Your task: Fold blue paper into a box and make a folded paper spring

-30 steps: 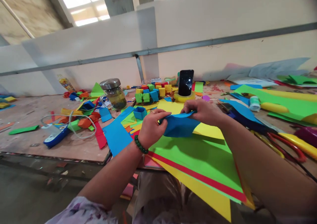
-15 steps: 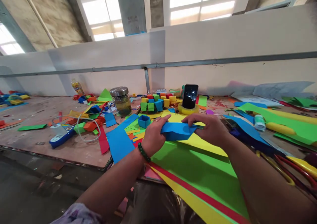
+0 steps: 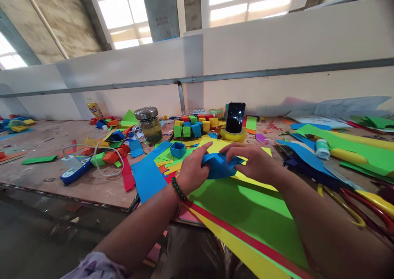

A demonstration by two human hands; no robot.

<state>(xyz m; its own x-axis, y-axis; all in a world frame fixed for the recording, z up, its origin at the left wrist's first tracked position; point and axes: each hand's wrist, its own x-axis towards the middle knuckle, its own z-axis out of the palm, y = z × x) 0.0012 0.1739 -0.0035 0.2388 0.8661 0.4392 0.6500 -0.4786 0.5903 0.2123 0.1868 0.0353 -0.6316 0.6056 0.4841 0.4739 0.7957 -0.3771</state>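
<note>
Paper [image 3: 218, 171], blue and bent, is pinched by our left hand [image 3: 193, 169] at left and curled right hand [image 3: 257, 160] at right, exact contact unclear.

A craft workshop: scrap-littered worktable [image 3: 98, 189], stacked coloured sheets [image 3: 246, 205], blurred handles, probably scissors [image 3: 367, 201].
</note>
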